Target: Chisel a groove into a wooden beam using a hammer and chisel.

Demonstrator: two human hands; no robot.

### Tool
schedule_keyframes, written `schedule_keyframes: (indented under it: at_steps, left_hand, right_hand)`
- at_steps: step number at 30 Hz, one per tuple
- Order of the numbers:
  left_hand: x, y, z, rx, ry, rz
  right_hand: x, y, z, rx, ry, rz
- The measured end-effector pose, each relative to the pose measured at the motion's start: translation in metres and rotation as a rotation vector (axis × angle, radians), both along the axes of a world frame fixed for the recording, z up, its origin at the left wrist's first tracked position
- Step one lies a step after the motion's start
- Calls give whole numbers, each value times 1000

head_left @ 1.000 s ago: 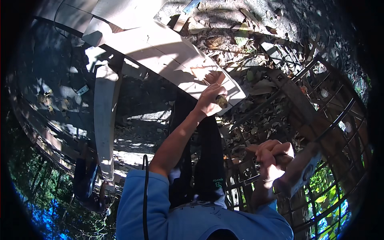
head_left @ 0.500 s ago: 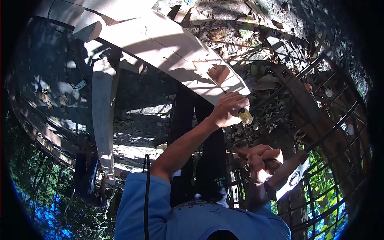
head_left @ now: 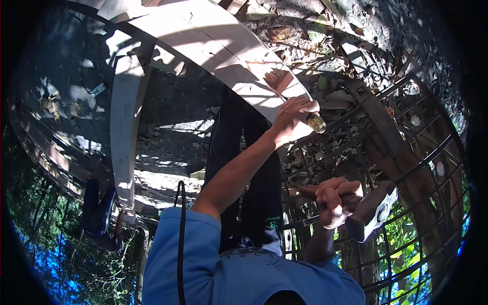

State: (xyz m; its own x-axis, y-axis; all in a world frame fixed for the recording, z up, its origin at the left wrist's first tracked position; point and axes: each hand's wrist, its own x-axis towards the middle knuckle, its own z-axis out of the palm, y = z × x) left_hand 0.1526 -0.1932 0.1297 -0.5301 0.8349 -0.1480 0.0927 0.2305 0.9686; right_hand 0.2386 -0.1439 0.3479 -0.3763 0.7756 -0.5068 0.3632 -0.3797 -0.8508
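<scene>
**Chisel near the plank end, hammer held low: little margin for a stray blow**

Nearest, at about 5 o'clock, the right hand (head_left: 335, 203) is clamped round the handle of a hammer (head_left: 373, 213); the dark head hangs low, just in front of a metal grid fence (head_left: 432, 168). Further out, at about 1 o'clock, the left hand (head_left: 292, 119) is closed round a chisel (head_left: 311, 120), its yellowish handle end poking out past the fingers. The blade tip cannot be made out; it seems to rest on the pale wooden plank (head_left: 203, 46), beside a notch (head_left: 278, 80) already cut there.

Judged from this, the main risk is a blow that misses the small handle end and lands on the left knuckles, since the fingers grip close to the struck end. A glancing strike could also kick the chisel sideways and tear the notch wider. The work sits close to the plank's right-hand end, so the wood there could split or the tool slip off the edge.

Room is tight on the right: the fence bars stand near the hammer and could catch a wide swing. The dark trousers (head_left: 244, 168) are directly below the plank, in the path of anything dropped. To the left, by the upright board (head_left: 124, 132), there is more open space. Beyond, dry leaves (head_left: 325, 35) cover the ground.
</scene>
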Motion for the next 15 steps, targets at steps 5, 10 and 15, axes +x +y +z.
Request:
schedule_keyframes:
  at_steps: [5, 10, 15]
  left_hand:
    - [8, -4, -4, -19, 49, -19]
    - [13, -3, -8, -22, 52, -22]
    - [14, -3, -7, -32, -28, 5]
  right_hand:
    - [3, -6, 3, -12, -39, 21]
    - [7, -6, 4, -17, -33, 4]
    - [8, -8, 4, -13, -30, 14]
